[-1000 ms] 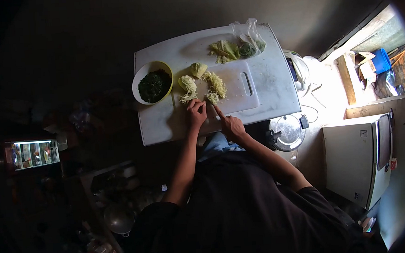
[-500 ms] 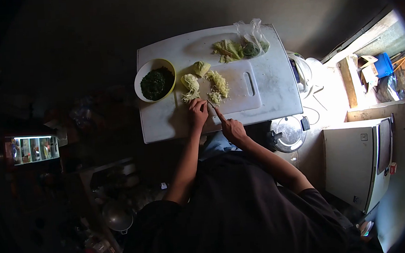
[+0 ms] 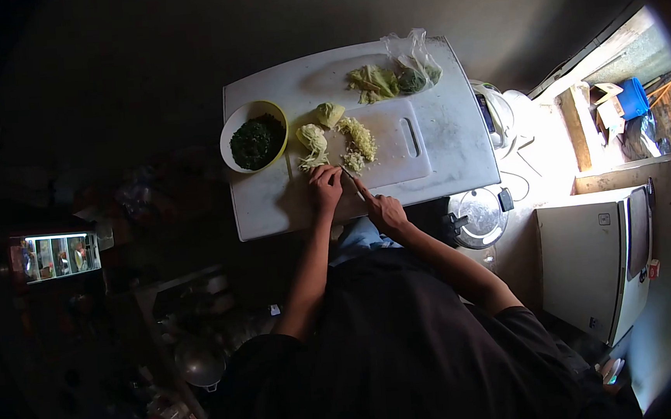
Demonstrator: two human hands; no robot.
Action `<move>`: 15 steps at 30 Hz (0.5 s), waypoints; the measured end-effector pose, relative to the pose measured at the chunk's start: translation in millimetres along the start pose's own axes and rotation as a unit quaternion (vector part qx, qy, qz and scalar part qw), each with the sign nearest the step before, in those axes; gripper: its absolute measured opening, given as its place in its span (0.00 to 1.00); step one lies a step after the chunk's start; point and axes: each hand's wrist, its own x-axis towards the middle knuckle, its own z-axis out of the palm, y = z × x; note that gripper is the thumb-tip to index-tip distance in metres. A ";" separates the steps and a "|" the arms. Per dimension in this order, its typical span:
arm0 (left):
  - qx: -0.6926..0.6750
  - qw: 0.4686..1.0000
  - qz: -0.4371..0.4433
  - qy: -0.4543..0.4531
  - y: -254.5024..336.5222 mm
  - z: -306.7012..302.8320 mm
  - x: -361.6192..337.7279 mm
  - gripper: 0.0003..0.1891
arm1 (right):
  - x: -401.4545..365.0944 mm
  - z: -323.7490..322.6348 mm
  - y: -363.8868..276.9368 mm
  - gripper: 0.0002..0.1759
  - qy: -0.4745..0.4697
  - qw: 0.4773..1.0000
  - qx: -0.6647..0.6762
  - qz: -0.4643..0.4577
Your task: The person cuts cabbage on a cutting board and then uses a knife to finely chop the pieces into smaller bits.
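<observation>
From up here I see my left hand [image 3: 324, 185] resting on the near edge of the cutting board [image 3: 401, 146]. Its fingers are curled downward, with the tips just below the cabbage wedge [image 3: 312, 141]. I cannot tell whether they press on a strip of cabbage or on the bare board.

My right hand [image 3: 384, 210] sits just beside the left, toward the table's front edge. It is closed around the handle of a knife [image 3: 351, 183]. The blade slants up and to the left, so its tip lies between the two hands, close to the left fingertips.

The pile of shredded cabbage [image 3: 359, 140] lies on the board just beyond the knife tip, to the right of the wedge. A smaller cabbage piece [image 3: 330, 115] sits at the board's far edge.

Left of the board, touching it or nearly so, a yellow bowl [image 3: 230, 126] holds dark chopped greens. At the far side of the white table [image 3: 454, 131] lie loose cabbage leaves [image 3: 369, 82] and a plastic bag [image 3: 413, 68] of greens. A metal pot [image 3: 479, 216] stands to the right, below the table's corner.
</observation>
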 end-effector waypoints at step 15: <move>0.021 1.000 0.005 0.011 -1.6 -1.0 -0.5 0.03 | 2.0 -21.8 -15.4 0.47 0.001 1.000 0.003 0.018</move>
